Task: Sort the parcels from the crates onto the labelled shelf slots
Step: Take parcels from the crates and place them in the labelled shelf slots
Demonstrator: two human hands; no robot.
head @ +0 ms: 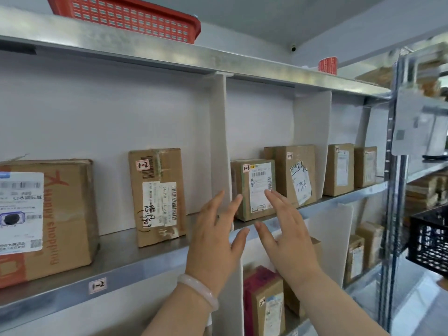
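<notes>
A small brown parcel [254, 187] with a white label stands upright at the front of the second shelf slot, just right of a white divider [219, 141]. My left hand [215, 238] and my right hand [288, 236] are both raised in front of it with fingers spread, holding nothing. My right fingertips reach the parcel's lower label; whether they touch it is unclear. A taller parcel marked 7786 [294, 174] stands behind it. In the slot tagged 1-2 [97, 285] stand a tall box [158, 195] and a wide "Happy shopping" box [46, 219].
Further parcels [339, 168] fill the slots to the right and the shelf below [264, 301]. A red basket [126, 14] sits on the top shelf. A black crate [429, 241] stands at the right, behind a metal upright [392, 190].
</notes>
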